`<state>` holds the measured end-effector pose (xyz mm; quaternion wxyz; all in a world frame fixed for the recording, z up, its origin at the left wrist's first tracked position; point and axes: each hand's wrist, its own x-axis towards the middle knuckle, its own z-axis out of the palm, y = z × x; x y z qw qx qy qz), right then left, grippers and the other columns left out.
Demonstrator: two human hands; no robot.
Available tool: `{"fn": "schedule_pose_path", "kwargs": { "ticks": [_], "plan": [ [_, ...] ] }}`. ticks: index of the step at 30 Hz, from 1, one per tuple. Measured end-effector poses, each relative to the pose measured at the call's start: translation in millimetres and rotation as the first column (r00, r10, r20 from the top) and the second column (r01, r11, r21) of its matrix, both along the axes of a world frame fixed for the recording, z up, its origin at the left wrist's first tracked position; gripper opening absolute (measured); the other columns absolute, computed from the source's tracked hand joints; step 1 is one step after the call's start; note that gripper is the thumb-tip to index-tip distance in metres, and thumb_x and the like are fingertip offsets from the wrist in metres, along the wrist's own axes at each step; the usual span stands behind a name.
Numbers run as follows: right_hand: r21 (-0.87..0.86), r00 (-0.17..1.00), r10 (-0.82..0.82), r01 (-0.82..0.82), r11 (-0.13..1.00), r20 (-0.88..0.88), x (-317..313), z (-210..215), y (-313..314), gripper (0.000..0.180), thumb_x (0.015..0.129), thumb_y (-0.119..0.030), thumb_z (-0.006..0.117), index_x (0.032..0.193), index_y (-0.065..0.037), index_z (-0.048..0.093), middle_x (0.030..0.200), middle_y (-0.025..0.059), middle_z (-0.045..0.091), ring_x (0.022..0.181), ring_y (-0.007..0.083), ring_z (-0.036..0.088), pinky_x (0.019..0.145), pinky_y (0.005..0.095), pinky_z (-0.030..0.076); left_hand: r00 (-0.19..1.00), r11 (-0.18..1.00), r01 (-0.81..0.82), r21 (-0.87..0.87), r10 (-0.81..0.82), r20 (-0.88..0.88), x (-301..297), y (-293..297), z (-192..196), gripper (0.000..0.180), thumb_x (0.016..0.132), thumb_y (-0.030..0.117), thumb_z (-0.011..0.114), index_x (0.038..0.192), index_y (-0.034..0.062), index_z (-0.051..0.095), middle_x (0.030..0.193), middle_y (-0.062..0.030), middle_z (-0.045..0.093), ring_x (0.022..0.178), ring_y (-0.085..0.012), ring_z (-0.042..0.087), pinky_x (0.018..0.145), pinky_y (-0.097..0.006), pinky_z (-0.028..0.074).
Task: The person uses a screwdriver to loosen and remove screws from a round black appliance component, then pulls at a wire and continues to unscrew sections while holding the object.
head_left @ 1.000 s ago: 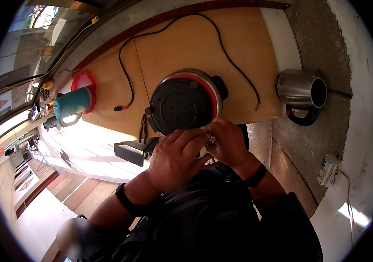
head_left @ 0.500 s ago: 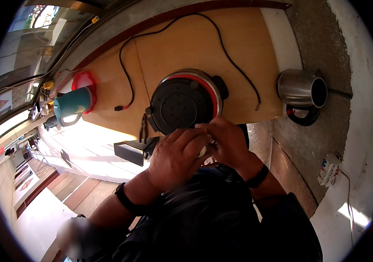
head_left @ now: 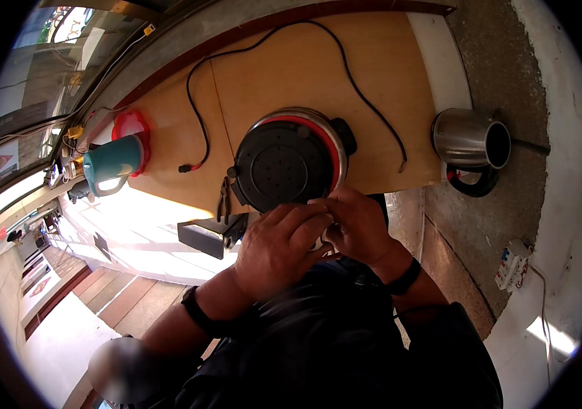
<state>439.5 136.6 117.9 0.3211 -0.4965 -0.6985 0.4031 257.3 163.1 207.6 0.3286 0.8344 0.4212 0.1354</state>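
My left hand (head_left: 277, 242) and my right hand (head_left: 361, 226) meet at the near edge of the table, fingers closed together around a small pale object (head_left: 319, 243). Most of that object is hidden by the fingers, so its kind does not show. Just beyond the fingertips a round electric pan (head_left: 284, 165) lies with its black vented underside up, a red and silver rim around it. Pliers (head_left: 223, 201) with dark handles rest left of the pan, at the table edge.
A black power cord (head_left: 345, 58) loops across the wooden table (head_left: 386, 75) behind the pan. At right is a steel jug (head_left: 464, 138) with a black handle. A teal jug (head_left: 114, 165) and a red basin (head_left: 131, 125) stand left. Below the pliers is a dark box (head_left: 202, 235).
My fingers have shifted slightly around the small pale object, and both hands sit a touch lower. The pan, pliers and cord stay where they were.
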Motion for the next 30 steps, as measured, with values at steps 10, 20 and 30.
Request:
{"fn": "schedule_pose_path", "kwargs": {
  "ticks": [10, 20, 30],
  "plan": [
    [-0.053, 0.999, -0.033, 0.031, 0.998, -0.026, -4, -2, -4, 0.038, 0.068, -0.005, 0.08, 0.104, -0.01, 0.068, 0.088, 0.0057, 0.061, 0.077, 0.0265, 0.066, 0.062, 0.0383, 0.054, 0.999, 1.0, -0.002, 0.006, 0.002, -0.048, -2, -2, -2, 0.046, 0.08, 0.027, 0.083, 0.115, 0.0049, 0.064, 0.112, -0.0099, 0.068, 0.096, -0.0294, 0.069, 0.077, -0.04, 0.058],
    [-0.202, 0.995, -0.099, 0.099, 0.974, 0.012, -2, -17, -8, 0.046, 0.075, -0.011, 0.083, 0.116, -0.007, 0.065, 0.093, 0.009, 0.064, 0.081, 0.0262, 0.067, 0.067, 0.0382, 0.055, 0.927, 0.996, -0.061, -0.061, 0.034, -0.373, 7, -3, 15, 0.048, 0.082, 0.034, 0.081, 0.115, 0.0058, 0.06, 0.089, -0.0148, 0.069, 0.071, -0.0346, 0.07, 0.058, -0.044, 0.055],
    [-0.501, 0.931, -0.366, 0.314, 0.806, -0.006, -8, -106, -45, 0.034, 0.09, -0.018, 0.077, 0.115, 0.001, 0.064, 0.097, 0.0126, 0.074, 0.084, 0.024, 0.072, 0.075, 0.0337, 0.056, 0.901, 0.994, 0.085, 0.069, -0.047, -0.431, 17, 0, 19, 0.037, 0.084, 0.022, 0.075, 0.118, 0.0117, 0.064, 0.084, -0.0077, 0.061, 0.068, -0.0293, 0.067, 0.058, -0.041, 0.055]
  ]
}}
